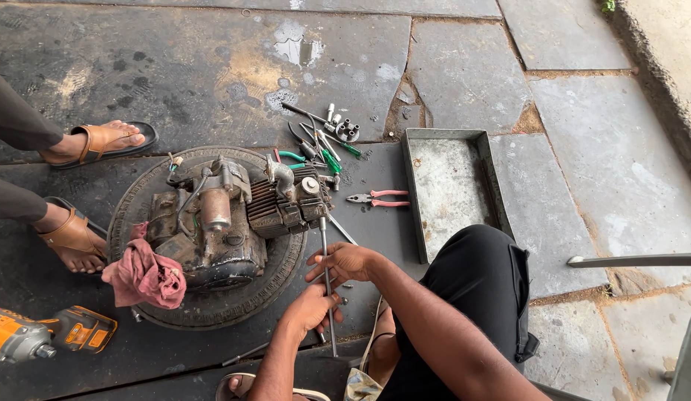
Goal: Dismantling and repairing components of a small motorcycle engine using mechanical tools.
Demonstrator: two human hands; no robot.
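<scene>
Lying at 9 o'clock of the scene, an orange power tool (41, 336) rests on the dark mat beside two sandalled feet (86, 189) of another person. Next rightward, a small engine (227, 215) sits on a worn tyre (149, 297), a pink rag (143, 275) draped at its 8 o'clock edge. A long metal rod (325, 260) runs from the engine's 5 o'clock side straight down toward 6 o'clock. Left hand (310, 308): clenched around the rod's lower length, forearm rising from 6 o'clock. Right hand (344, 262): just above it, fingers wrapped on the same rod, arm entering from 5 o'clock. Loose hand tools (323, 141) lie at the engine's 1 o'clock. Pink-handled pliers (377, 198) lie between the engine and a grey metal tray (443, 189).
</scene>
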